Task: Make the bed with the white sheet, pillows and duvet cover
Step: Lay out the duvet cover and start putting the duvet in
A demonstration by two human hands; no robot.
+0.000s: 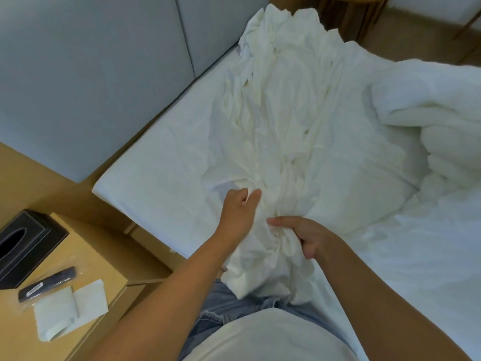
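A crumpled white sheet [273, 121] lies bunched along the middle of the bed [145, 178], trailing off its near edge. The right hand [304, 234] clenches a gathered fold there. The left hand [238, 209] seems to pinch the cloth beside it. A duvet [429, 121] is heaped toward the right edge.

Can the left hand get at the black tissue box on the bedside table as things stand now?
Probably yes, but not freely: the left hand is pinching the bunched white sheet and must let go first. Nothing stands between it and the tissue box.
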